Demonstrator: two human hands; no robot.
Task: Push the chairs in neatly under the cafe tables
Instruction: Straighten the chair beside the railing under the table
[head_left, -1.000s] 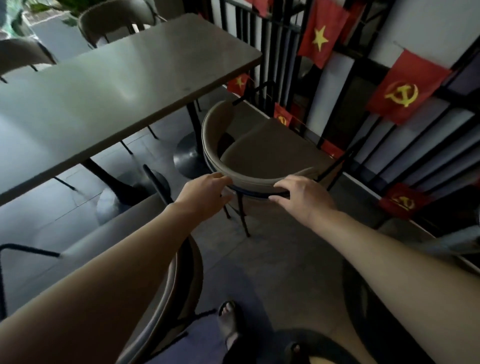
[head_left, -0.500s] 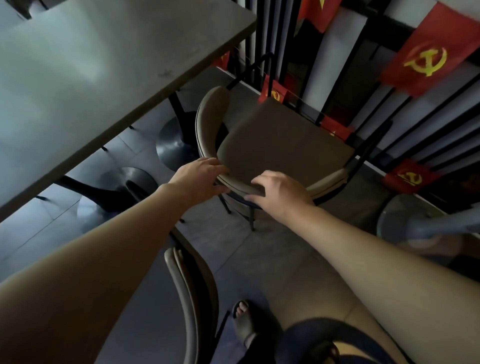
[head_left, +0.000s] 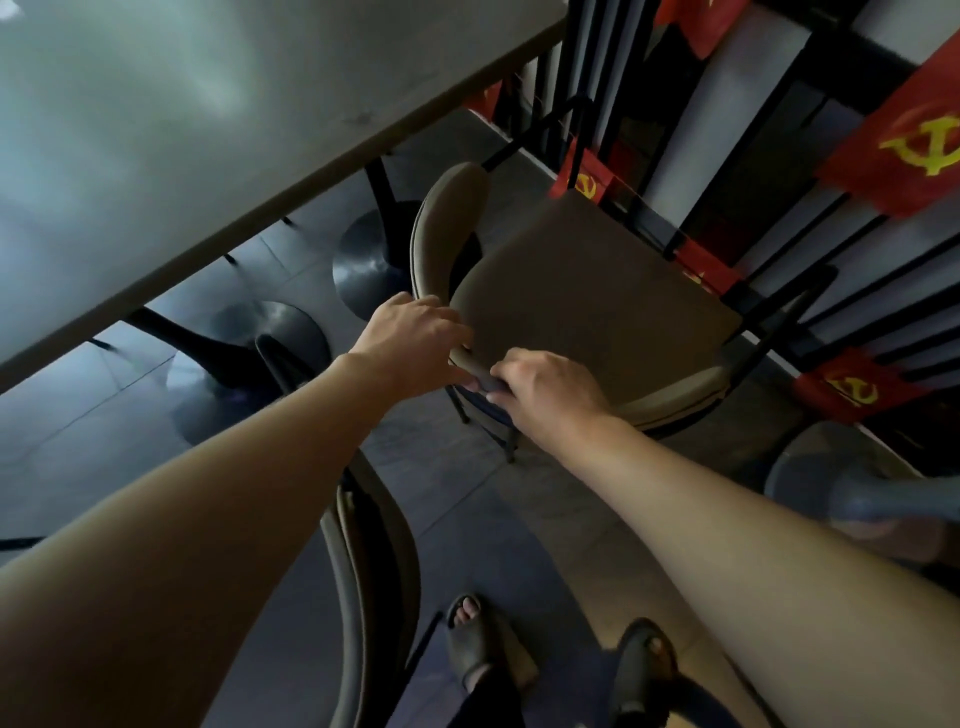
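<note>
A grey-brown padded chair (head_left: 582, 301) with a curved backrest and thin black legs stands beside the long grey cafe table (head_left: 171, 135), its seat outside the table's edge. My left hand (head_left: 415, 348) grips the curved backrest rim at its near left. My right hand (head_left: 545, 389) grips the same rim just to the right, fingers curled over the padding. The two hands sit close together. A second chair's backrest (head_left: 363, 571) rises directly under my left forearm.
A black metal railing (head_left: 779, 218) hung with small red flags (head_left: 904, 150) runs close behind the chair on the right. Round black table bases (head_left: 244, 364) sit on the tiled floor under the table. Another table base (head_left: 841, 488) is at right. My sandalled feet (head_left: 478, 644) are below.
Both hands have closed onto the chair's backrest rim and moved nearer each other. My head has come closer and looks more steeply down on the chair.
</note>
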